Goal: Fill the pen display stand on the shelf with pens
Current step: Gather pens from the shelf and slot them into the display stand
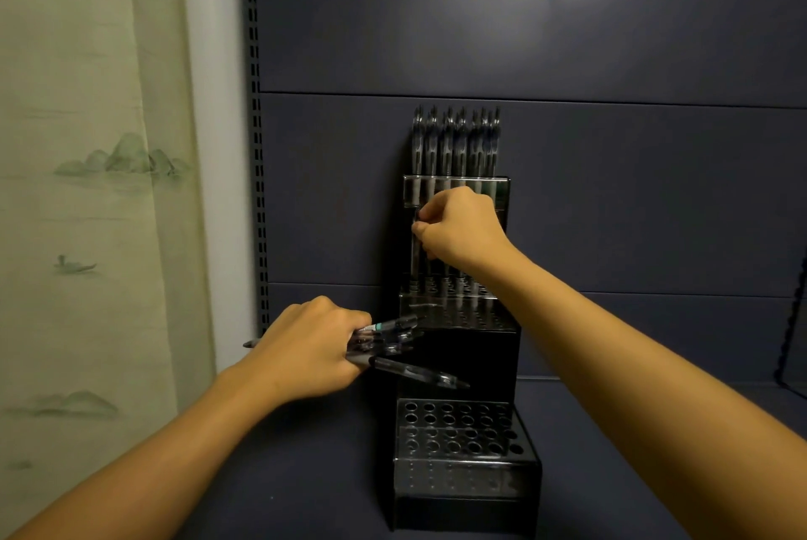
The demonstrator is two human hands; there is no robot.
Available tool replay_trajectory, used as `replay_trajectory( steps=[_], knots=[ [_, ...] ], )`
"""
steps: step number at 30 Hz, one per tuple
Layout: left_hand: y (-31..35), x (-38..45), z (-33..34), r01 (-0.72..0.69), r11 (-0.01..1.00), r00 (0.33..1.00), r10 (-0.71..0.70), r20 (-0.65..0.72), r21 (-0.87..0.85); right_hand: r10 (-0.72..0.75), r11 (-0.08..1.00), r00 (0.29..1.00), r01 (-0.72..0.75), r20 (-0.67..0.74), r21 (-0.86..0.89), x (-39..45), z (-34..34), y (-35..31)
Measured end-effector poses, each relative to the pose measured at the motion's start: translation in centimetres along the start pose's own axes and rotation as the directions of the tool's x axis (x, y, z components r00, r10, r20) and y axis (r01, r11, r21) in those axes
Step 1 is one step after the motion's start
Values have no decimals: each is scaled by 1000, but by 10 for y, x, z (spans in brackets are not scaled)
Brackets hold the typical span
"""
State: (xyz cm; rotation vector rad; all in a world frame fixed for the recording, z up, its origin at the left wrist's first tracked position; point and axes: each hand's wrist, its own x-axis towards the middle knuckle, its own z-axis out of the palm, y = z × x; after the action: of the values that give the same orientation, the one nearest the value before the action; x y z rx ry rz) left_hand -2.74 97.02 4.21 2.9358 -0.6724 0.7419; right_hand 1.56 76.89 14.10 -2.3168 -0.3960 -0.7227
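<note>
Pen display stand (463,491) sits centre frame on the dark shelf (305,474), backed against the shelf's rear panel (567,37). It's stepped: lowest tier at the front bottom, middle tier above it, top tier at the back.

Top tier: a row of pens (456,142) stands upright, clips poking above the stand's clear front plate, upper centre of frame.

My right hand (463,229) is up at centre frame, in front of the top tier. Thumb and forefinger pinch one upright pen (417,251) at the left end of the second row, the other fingers curled in. Its lower end is down at the middle tier's holes; can't tell if it's seated.

My left hand (310,347) is left of centre, just beside the stand's left edge at middle-tier height. Fingers are clenched around a bundle of pens (393,343) lying roughly horizontal, clip ends pointing right across the stand's front. One pen tip sticks out left of the fist.

Lowest tier holes at bottom centre: none filled that I can see.

Far left of frame: pale green curtain (87,190) with a landscape print, then the slotted shelf upright (257,146).
</note>
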Motion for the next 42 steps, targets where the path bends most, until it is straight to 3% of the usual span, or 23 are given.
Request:
replay_trajectory(
  steps=[7, 13, 18, 31, 36, 42],
  knots=[
    [3, 9, -3, 90, 981, 993, -102, -61, -174, 89, 987, 995, -95, 49, 132, -20, -29, 13],
    [3, 17, -4, 168, 953, 968, -207, -140, -251, 140, 920, 899, -274, 415, 281, -56, -52, 20],
    [10, 19, -5, 225, 950, 951, -263, -165, -218, 72, 899, 813, -305, 578, 316, -72, -53, 19],
    [7, 16, -4, 200, 936, 948, -260, -183, -290, -2, 813, 833, -321, 554, 486, -65, -50, 27],
    [5, 15, 0, 178, 937, 955, -238, -177, -302, -24, 793, 889, -261, 457, 550, -62, -56, 32],
    [4, 12, 6, 179, 944, 959, -231, -164, -278, -1, 561, 959, -234, 284, 794, -43, -76, 40]
  ],
)
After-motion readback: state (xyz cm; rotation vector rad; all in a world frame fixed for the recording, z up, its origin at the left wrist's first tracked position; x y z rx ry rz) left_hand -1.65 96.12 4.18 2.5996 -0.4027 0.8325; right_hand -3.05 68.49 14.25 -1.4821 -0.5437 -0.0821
